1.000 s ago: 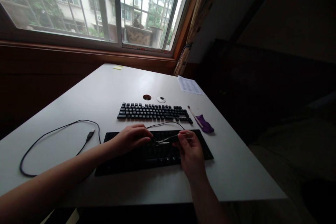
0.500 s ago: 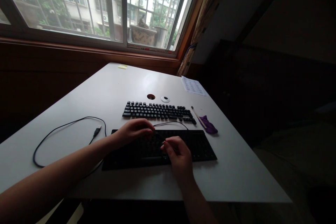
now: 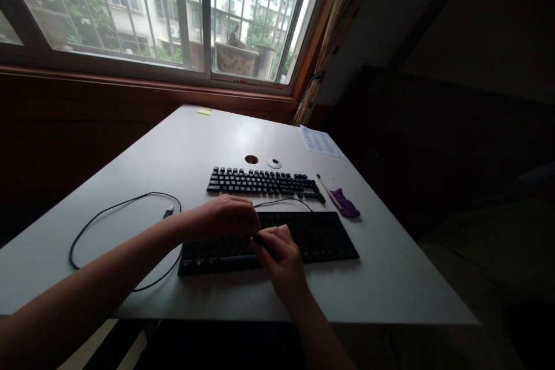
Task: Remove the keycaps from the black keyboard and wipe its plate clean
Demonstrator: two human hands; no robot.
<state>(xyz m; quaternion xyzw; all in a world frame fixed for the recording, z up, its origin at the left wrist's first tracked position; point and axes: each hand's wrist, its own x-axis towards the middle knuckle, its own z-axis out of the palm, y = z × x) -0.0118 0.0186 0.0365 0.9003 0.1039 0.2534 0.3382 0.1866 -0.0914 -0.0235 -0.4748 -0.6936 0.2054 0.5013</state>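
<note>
A black keyboard (image 3: 332, 240) lies on the white desk in front of me, partly covered by my hands. Above its middle, my right hand (image 3: 280, 257) is closed around a small dark piece, too dim to name. My left hand (image 3: 232, 217) is just to the left with its fingers bent down and pressed together, nearly meeting the right fingertips. What the left fingers grip, if anything, is hidden. Behind the keyboard, black keycaps (image 3: 264, 184) are laid out in rows like a keyboard. A cable (image 3: 99, 208) with a USB plug (image 3: 169, 211) loops on the left, partly behind my left forearm.
Right of the keycaps, a thin stick with a dark tip (image 3: 328, 191) rests beside a purple cloth (image 3: 347, 203). Farther back are a desk hole (image 3: 251, 159), a round ring-shaped cover (image 3: 274, 163), a printed sheet (image 3: 319, 141) and a yellow note (image 3: 204, 111). A barred window stands beyond the desk.
My right hand has moved left and its fingertips have come close to the left hand's. A dark piece now shows in the right fingers. The view has shifted slightly.
</note>
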